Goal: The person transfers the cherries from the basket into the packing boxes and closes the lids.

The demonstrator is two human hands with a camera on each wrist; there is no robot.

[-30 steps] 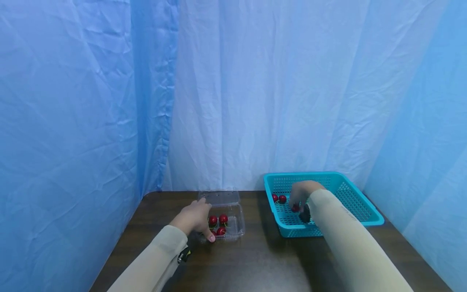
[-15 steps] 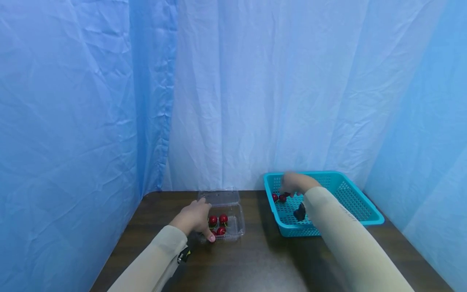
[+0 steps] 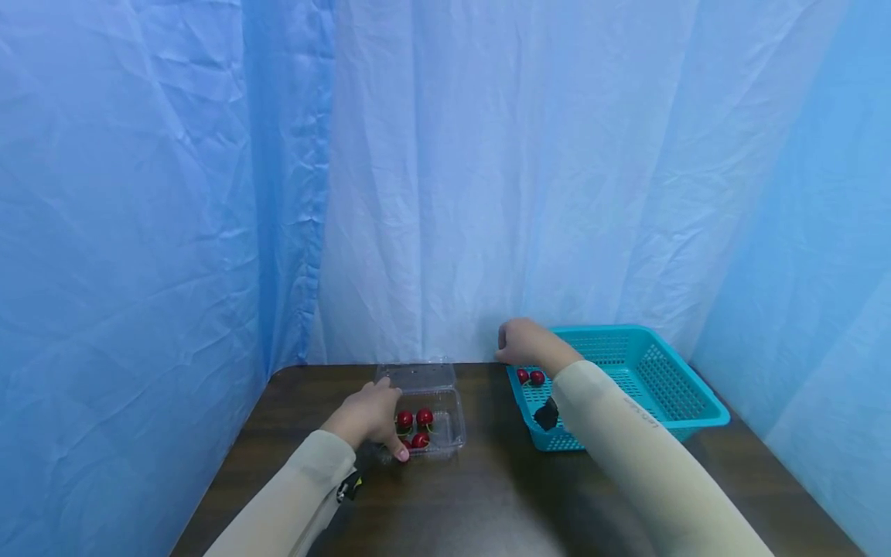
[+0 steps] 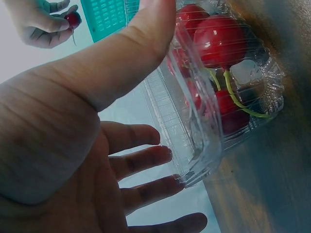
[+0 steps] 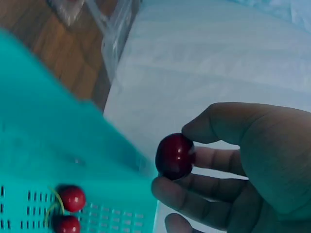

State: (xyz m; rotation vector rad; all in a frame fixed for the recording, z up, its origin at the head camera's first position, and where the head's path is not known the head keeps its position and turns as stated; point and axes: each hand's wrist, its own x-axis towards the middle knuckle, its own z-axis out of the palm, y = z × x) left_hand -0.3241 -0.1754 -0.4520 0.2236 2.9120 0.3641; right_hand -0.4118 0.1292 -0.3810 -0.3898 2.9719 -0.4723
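My right hand (image 3: 525, 343) pinches a dark red cherry (image 5: 175, 157) between thumb and fingertips, above the left rim of the turquoise basket (image 3: 689, 398). The cherry is hidden in the head view; the left wrist view shows its stem hanging down. My left hand (image 3: 369, 412) rests against the left end of a clear plastic clamshell box (image 3: 448, 422). Its thumb (image 4: 141, 46) lies along one side of the box and its fairly straight fingers (image 4: 146, 155) reach the other. Several red cherries (image 4: 220, 41) with green stems sit in the box, partly hidden by the hand.
Two cherries (image 3: 537, 378) lie inside the basket near its left wall. The box's lid (image 3: 416, 377) stands raised at the back. Dark wooden tabletop (image 3: 480, 495) separates box and basket, with a pale blue curtain (image 3: 473, 193) close behind them.
My right hand has risen with the cherry from the basket floor and moved left to the basket's left rim. My left hand and the box stay in place.
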